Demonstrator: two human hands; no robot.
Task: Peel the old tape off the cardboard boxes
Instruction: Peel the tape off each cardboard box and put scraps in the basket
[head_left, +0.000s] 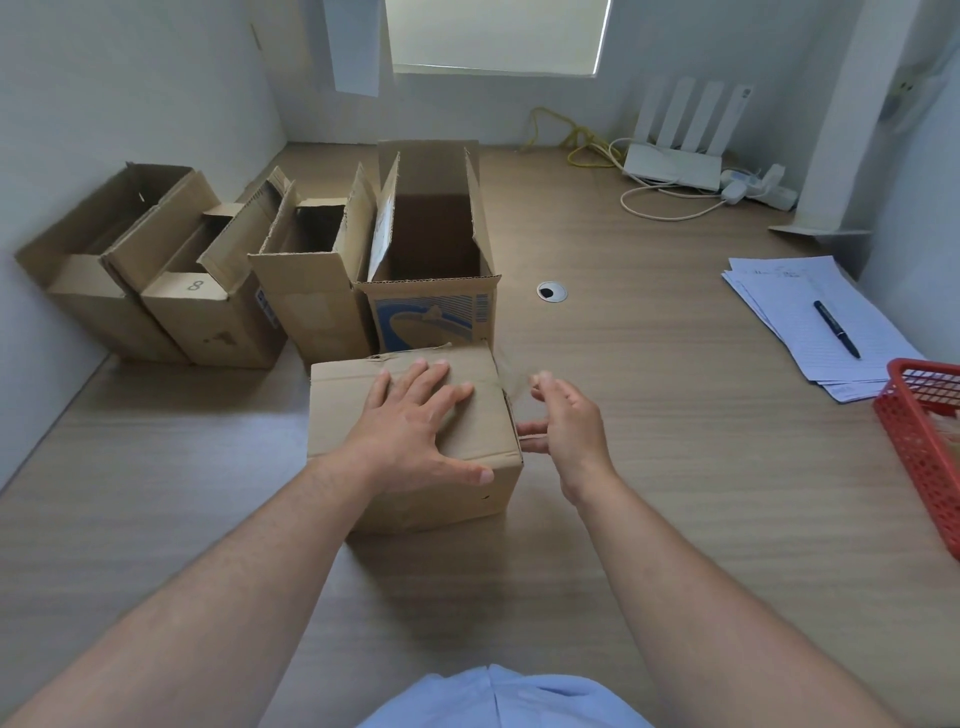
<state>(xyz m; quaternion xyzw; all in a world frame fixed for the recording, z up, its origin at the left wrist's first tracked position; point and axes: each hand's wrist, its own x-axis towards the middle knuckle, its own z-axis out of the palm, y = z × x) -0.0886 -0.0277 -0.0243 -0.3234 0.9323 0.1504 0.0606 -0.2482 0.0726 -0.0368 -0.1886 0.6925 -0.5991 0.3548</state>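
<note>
Red basket (912, 448), pen (836, 329) on lined papers (789, 291), white router (672, 167), yellow cable (582, 139)

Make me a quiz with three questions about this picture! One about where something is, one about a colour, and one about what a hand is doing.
1. Where is the pen?
A. Inside a box
B. On the papers
C. In a hand

2. What colour is the basket?
A. Red
B. Blue
C. Green

3. What is the left hand doing?
A. Making a fist
B. Holding a cup
C. Lying flat on the closed box

Answers:
1 B, the pen lies on the lined sheets at the right.
2 A, its mesh walls are red.
3 C, its straight fingers spread over the box top, while the right hand pinches the tape.
</note>
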